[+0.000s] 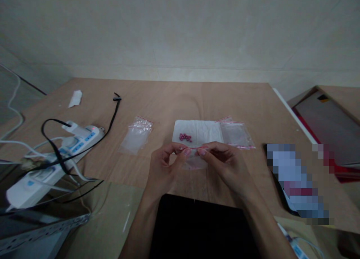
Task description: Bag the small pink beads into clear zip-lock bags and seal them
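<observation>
Between my two hands hangs a small clear zip bag [194,162] with a red line along its top edge. My left hand [168,163] pinches one end of that edge between thumb and fingers. At the other end, my right hand [225,159] pinches it the same way. Just beyond my fingers, a cluster of small dark pink beads [185,137] lies on a white sheet [208,128]. Whether the bag has anything inside is too faint to tell.
More clear zip bags [236,134] overlap the sheet's right side, and another stack of bags [137,134] lies to the left. A power strip [81,142] with tangled cables is at far left. A phone-like device [295,180], blurred out, rests at right. A white scrap [75,98] lies at back left.
</observation>
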Demonstrator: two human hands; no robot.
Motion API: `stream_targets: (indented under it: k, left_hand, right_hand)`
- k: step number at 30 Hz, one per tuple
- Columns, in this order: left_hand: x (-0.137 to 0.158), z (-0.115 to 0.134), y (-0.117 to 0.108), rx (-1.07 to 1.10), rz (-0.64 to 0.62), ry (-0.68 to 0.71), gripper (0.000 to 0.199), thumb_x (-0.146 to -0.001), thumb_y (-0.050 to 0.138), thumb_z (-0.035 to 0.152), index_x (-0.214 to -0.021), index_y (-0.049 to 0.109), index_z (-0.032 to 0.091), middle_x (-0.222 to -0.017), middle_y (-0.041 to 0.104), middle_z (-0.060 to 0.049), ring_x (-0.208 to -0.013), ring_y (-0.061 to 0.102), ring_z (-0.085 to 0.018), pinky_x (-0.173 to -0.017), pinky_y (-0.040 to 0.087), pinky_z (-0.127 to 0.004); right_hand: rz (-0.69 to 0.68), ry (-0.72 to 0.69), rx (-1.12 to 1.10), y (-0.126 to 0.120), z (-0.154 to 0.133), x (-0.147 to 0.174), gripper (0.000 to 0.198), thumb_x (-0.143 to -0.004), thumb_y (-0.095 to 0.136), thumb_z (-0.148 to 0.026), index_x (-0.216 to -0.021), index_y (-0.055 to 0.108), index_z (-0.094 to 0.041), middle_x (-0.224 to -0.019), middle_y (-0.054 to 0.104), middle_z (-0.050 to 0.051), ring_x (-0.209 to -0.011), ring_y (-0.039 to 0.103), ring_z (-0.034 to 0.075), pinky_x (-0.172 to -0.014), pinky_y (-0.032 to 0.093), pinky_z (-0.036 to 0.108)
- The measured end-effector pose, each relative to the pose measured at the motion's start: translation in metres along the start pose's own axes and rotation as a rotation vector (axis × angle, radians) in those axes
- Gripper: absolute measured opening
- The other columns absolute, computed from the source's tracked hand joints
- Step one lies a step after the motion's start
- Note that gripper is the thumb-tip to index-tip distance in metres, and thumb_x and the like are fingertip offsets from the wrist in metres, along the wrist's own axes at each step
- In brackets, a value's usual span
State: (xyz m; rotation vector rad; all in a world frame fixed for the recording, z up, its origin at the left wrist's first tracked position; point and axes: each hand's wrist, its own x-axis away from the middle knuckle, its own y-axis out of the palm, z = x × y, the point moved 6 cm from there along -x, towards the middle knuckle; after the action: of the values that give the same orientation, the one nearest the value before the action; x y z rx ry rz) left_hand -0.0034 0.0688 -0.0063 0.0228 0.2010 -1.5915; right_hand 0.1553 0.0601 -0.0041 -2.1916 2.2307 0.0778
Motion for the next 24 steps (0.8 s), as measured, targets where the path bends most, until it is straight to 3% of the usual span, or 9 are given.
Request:
stream_targets:
  k: [4, 7, 12, 16, 20, 24]
  left_hand:
    - [0.003, 0.000, 0.001, -0.044, 0.009, 0.001, 0.011, -0.081, 0.067, 0.028, -0.074, 0.070, 0.019, -0.070, 0.072, -0.001, -0.066, 0.065, -0.014, -0.061, 0.052, -0.024]
    - [0.004, 0.001, 0.001, -0.045, 0.012, 0.008, 0.010, -0.081, 0.067, 0.028, -0.076, 0.070, 0.020, -0.071, 0.072, 0.000, -0.066, 0.065, -0.014, -0.062, 0.052, -0.024]
    - [0.004, 0.002, 0.006, 0.001, -0.076, 0.007, 0.007, -0.080, 0.070, 0.028, -0.082, 0.074, 0.022, -0.079, 0.075, -0.001, -0.074, 0.069, -0.016, -0.069, 0.053, -0.026]
    - [0.004, 0.005, 0.002, -0.082, 0.007, 0.028, 0.011, -0.079, 0.071, 0.028, -0.071, 0.072, 0.021, -0.069, 0.074, 0.000, -0.066, 0.067, -0.015, -0.063, 0.052, -0.025]
    - [0.005, 0.011, 0.005, -0.241, 0.041, 0.105, 0.013, -0.081, 0.068, 0.027, -0.073, 0.070, 0.018, -0.070, 0.073, -0.001, -0.064, 0.066, -0.014, -0.064, 0.052, -0.025]
    - [0.007, 0.014, 0.009, -0.261, 0.016, 0.139, 0.012, -0.083, 0.066, 0.027, -0.076, 0.070, 0.017, -0.073, 0.073, -0.002, -0.067, 0.067, -0.014, -0.065, 0.053, -0.024]
  right_hand:
    - [-0.033, 0.039, -0.054, 0.007, 0.004, 0.000, 0.016, -0.069, 0.080, -0.035, -0.075, 0.074, -0.021, -0.072, 0.074, 0.002, -0.066, 0.066, 0.015, -0.063, 0.052, 0.027]
    - [-0.017, -0.009, -0.010, 0.007, -0.001, 0.001, 0.013, -0.072, 0.078, -0.032, -0.073, 0.075, -0.020, -0.068, 0.072, 0.002, -0.065, 0.064, 0.015, -0.062, 0.050, 0.027]
    - [-0.022, -0.039, 0.013, 0.008, -0.005, 0.002, 0.009, -0.074, 0.077, -0.031, -0.072, 0.076, -0.022, -0.068, 0.073, 0.002, -0.065, 0.066, 0.015, -0.062, 0.052, 0.027]
    - [-0.021, -0.029, -0.010, 0.008, 0.000, 0.003, 0.011, -0.077, 0.073, -0.033, -0.073, 0.076, -0.022, -0.071, 0.076, 0.002, -0.070, 0.071, 0.017, -0.068, 0.056, 0.028]
    - [0.059, -0.145, 0.196, 0.004, -0.006, 0.010, 0.014, -0.083, 0.067, -0.027, -0.075, 0.076, -0.021, -0.071, 0.076, 0.003, -0.067, 0.071, 0.016, -0.064, 0.054, 0.025]
    - [0.119, -0.259, 0.404, 0.004, -0.018, 0.015, 0.014, -0.085, 0.063, -0.022, -0.079, 0.075, -0.019, -0.072, 0.074, 0.003, -0.064, 0.067, 0.014, -0.060, 0.051, 0.024]
